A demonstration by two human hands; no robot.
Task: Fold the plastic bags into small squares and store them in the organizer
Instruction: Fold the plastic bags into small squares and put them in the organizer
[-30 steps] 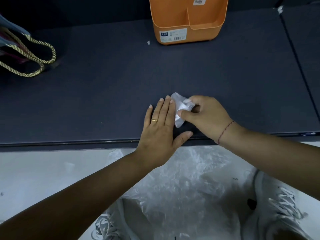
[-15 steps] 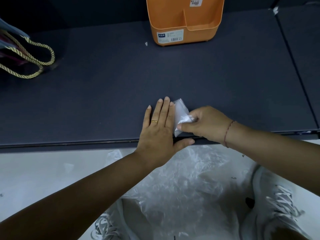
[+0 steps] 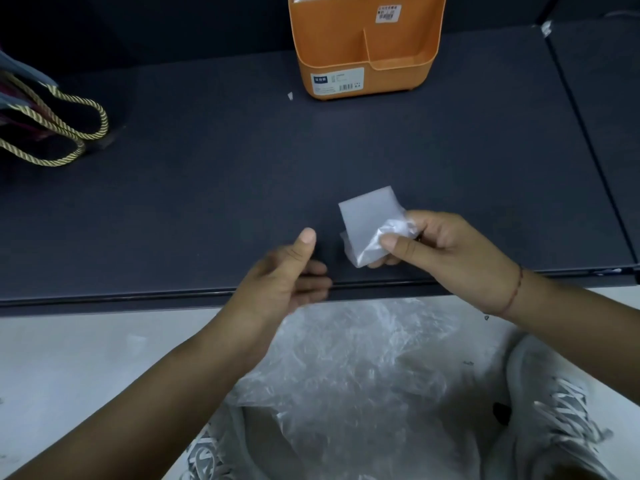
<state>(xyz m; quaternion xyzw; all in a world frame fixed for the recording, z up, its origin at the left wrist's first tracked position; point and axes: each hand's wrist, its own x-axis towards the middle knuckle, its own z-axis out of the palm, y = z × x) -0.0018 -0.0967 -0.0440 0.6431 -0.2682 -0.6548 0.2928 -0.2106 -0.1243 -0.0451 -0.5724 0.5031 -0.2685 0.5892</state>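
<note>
A small folded white plastic bag (image 3: 372, 223) is pinched between the thumb and fingers of my right hand (image 3: 446, 252), lifted just above the dark shelf (image 3: 207, 188) near its front edge. My left hand (image 3: 287, 277) hovers to the left of it, palm turned sideways, thumb up, fingers relaxed and holding nothing. The orange organizer (image 3: 367, 50) stands at the back of the shelf, straight ahead, with a divider inside and some clear plastic showing at its top.
A heap of loose clear plastic bags (image 3: 363, 368) lies on the pale floor below the shelf edge, between two grey shoes (image 3: 561, 410). A bag with gold rope handles (image 3: 52, 129) sits at the shelf's far left. A shelf seam runs down the right side.
My left hand lifted off the folded bag and turned sideways. My right hand picked the bag up off the shelf and holds it up.
</note>
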